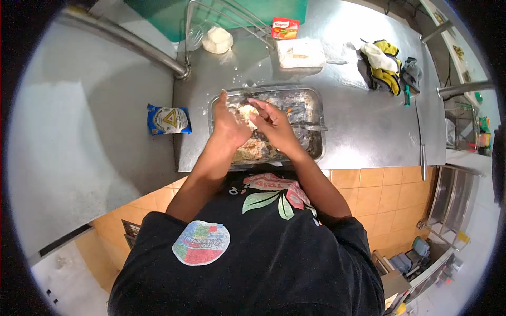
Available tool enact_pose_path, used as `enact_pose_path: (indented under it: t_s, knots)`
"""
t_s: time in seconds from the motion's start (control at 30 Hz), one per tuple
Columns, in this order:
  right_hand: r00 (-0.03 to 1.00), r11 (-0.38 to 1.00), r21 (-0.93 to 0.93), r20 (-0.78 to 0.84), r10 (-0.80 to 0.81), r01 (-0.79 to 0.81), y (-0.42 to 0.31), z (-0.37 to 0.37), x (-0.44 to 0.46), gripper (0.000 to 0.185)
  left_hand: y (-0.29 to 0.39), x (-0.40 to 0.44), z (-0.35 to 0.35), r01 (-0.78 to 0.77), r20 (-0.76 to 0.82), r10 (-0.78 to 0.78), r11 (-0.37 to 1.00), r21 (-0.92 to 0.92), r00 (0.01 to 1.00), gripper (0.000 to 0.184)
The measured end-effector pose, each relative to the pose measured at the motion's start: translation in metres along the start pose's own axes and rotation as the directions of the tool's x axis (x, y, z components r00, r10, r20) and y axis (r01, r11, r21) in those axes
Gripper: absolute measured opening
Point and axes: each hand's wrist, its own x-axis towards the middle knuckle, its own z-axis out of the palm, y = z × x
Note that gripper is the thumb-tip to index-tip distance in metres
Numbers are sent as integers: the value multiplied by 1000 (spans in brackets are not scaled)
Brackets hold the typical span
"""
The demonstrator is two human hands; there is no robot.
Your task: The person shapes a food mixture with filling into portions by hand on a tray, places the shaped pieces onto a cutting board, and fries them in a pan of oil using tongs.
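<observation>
Both left hand (pixel 232 129) and right hand (pixel 275 126) are loosely curled, holding a pale crumbly lump (pixel 246 112) between them; I see it over the metal tray (pixel 320 108), along the near edge of the worktop (pixel 369 126).

Glare on steel table (pixel 369 126), upper right; soft shadow across grey surface (pixel 95 137), left; edges bowed, corners black.

One wide, round-edged view looks forward and down from the person's head — close above the shirt (pixel 263 247) — with the tray (pixel 314 108) near its upper middle.
</observation>
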Motion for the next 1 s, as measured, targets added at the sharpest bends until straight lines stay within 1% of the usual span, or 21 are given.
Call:
enact_pose_path:
  t_s: [0.07,0.1,0.2,0.23,0.27,0.33,0.37,0.4,0.47,0.5,0.57,0.63,0.73,0.77,0.87,0.9,0.93,1.0]
  knots:
    - [982,954,250,-46,182,-165,-3,0,-4,36,-3,-5,0,-12,100,16,999,-37,995,53]
    - [972,944,252,-44,232,-213,-1,-4,-4,40,-4,-19,18,-22,19,23,999,-36,1000,51]
    - [907,835,467,-141,397,-293,-4,-12,-10,42,-11,-19,15,-78,-36,77,997,-18,996,49]
    - [913,874,419,-201,355,-248,-5,-14,-10,43,-18,-18,14,-146,-154,145,989,8,977,49]
    - [912,886,402,-230,341,-230,-8,-15,-11,43,-27,-10,9,-221,-152,234,970,98,960,51]
    - [910,909,367,-278,309,-197,-15,-13,-12,43,-47,0,9,-369,-126,412,889,270,902,56]
    - [934,958,266,-302,189,-107,-13,-10,-12,40,-54,-3,17,-390,-79,408,903,181,909,53]
    - [957,990,107,-267,114,-88,-18,-8,-14,37,-55,-5,25,-361,-83,373,924,129,924,52]
    - [987,976,-217,-158,-18,-17,-32,-4,-20,33,-55,-5,36,-299,-84,300,954,20,950,51]
    - [957,929,-346,-199,-212,134,-33,1,-22,27,-55,1,32,-347,-70,349,937,33,935,48]
    - [949,933,-338,-238,-208,119,-34,-2,-20,25,-61,8,28,-348,8,348,937,11,937,47]
    - [935,932,-288,-208,-286,221,-31,-9,-15,35,-68,-1,36,-378,111,374,926,16,921,49]
    - [954,990,24,-269,-130,141,-39,-13,-7,55,-79,-14,48,-507,215,492,861,21,844,53]
    - [973,992,101,-224,-48,73,-39,-15,-1,70,-83,-19,50,-519,312,481,854,44,819,58]
    - [947,972,222,-322,4,71,-57,-18,12,63,-99,-28,53,-703,484,565,691,166,669,61]
    - [953,942,333,-295,67,37,-74,-18,11,65,-102,-32,55,-756,531,582,627,189,616,62]
    - [960,930,365,-273,67,39,-75,-18,9,65,-104,-35,56,-804,576,596,559,203,560,63]
    - [973,903,429,-222,63,39,-76,-17,9,65,-103,-32,57,-807,540,635,570,155,553,64]
